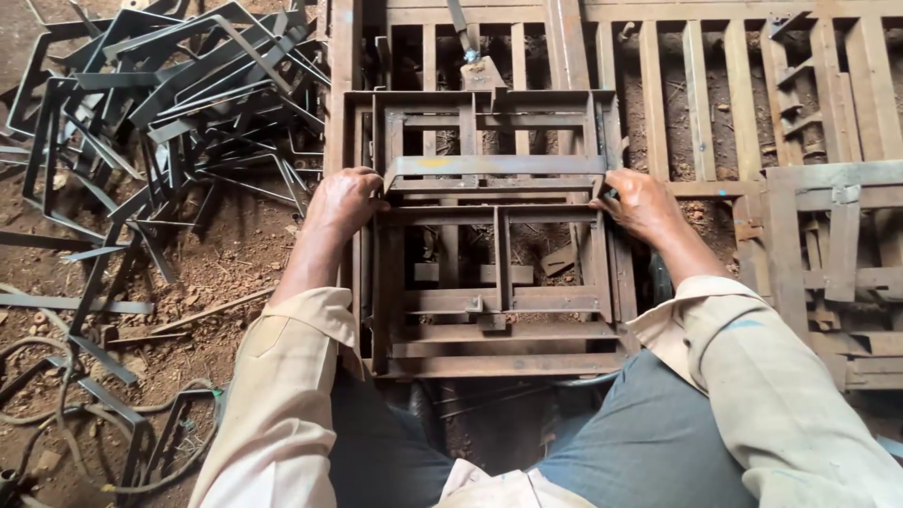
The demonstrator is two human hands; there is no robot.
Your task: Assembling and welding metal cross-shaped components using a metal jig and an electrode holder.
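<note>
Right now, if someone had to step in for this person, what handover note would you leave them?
Left hand grips the left end of a flat steel frame piece; right hand grips its right end.
The piece lies across the top of a stack of welded rectangular steel frames between the knees.
Bent steel strips are heaped to the left on the dirt; a steel grille lies beyond.
Done: frames stacked. Left: top piece not yet released.

One head-worn camera looks steeply down, close over the hands (pixel 494 202).

Metal fabrication workshop, dirt floor (pixel 226 263), heap of bent steel strips (pixel 160 103), rusty welded frames (pixel 489 235)
</note>
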